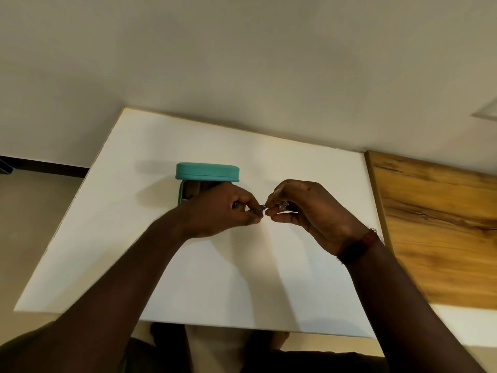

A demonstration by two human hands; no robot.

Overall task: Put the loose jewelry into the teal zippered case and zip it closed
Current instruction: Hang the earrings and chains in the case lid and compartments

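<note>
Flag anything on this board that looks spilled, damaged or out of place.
Nothing stands out. The teal zippered case sits open on the white board, and the left hand and right hand pinch glittery jewelry between them beside it.

A white tabletop stretches from its near edge back to a pale wall. Its right side butts against a wood-grain surface. A teal zippered case sits directly on the white top, toward the far side and left of centre. The case is open: its lid stands upright on edge, the zip seam running along it, while the lower half lies flat on the tabletop, mostly hidden from view. A soft shadow from the case falls to its left.
</note>
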